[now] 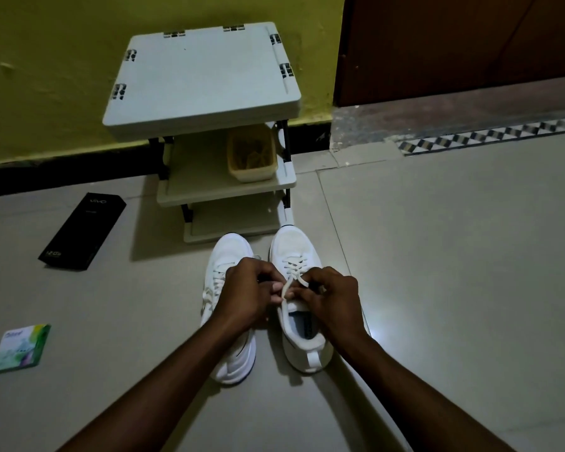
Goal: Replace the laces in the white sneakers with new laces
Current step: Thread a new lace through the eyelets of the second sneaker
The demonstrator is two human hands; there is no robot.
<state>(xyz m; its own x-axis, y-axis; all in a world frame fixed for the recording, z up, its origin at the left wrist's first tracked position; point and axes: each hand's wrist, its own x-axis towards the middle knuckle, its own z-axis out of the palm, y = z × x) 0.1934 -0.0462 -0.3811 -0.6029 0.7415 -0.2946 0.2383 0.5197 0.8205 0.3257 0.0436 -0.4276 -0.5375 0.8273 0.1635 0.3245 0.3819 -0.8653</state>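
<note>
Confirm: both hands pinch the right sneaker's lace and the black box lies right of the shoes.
No: the head view shows the black box left of the shoes. The left hand and right hand do pinch the lace of the right sneaker.

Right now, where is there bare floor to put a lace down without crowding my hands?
Widest free patch: the floor right of the right sneaker, up to the patterned border strip. Also bare: the floor between the black box and the green packet, and the rack top. Crowded: the middle, where left hand and right hand pinch the lace, left sneaker alongside.
</note>
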